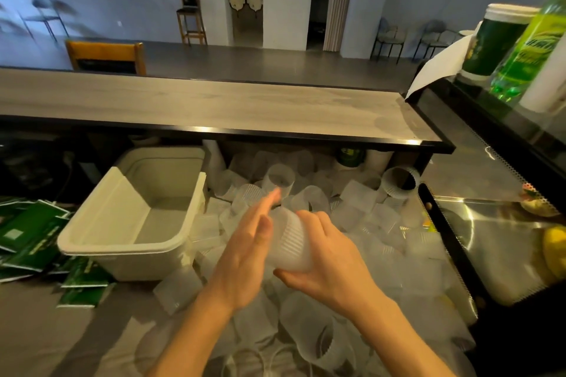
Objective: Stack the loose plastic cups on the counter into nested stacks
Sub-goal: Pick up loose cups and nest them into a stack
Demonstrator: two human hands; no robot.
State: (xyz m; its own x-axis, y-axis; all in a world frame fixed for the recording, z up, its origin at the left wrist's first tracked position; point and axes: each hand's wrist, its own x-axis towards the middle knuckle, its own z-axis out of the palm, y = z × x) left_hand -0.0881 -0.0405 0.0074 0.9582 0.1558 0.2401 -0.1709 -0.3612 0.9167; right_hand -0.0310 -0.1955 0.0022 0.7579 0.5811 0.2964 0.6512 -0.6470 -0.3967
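R hand (329, 257) fingers curl round ribbed cup stack (291, 243); L hand (248, 249) flat, fingers straight, touching stack's side, above loose cups (355, 202).

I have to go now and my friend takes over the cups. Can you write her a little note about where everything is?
Right hand grips a short nested stack of cups above the pile.
Left hand is open, fingers straight, flat against the stack's side.
Loose cups lie heaped on the counter, right of the white tub.
Done: this one stack begun.
Left: nearly all of the pile.
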